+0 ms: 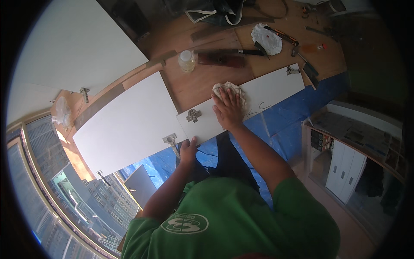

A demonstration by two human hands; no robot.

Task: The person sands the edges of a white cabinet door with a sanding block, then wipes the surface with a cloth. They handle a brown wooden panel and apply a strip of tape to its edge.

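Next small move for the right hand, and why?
Probably slide the cloth right, over the dark marks: the right hand lies spread on it, the marks show on the narrow white panel just beside it, and the left hand at the panel's near edge could likely steady it.

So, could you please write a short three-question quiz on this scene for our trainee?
1. Which hand lies on the cloth?
2. True or false: the bottle has a white cap.
3. Which thing is under the cloth? (a) the hammer; (b) the narrow board; (c) the bottle.

Key:
1. The right hand.
2. True.
3. b.
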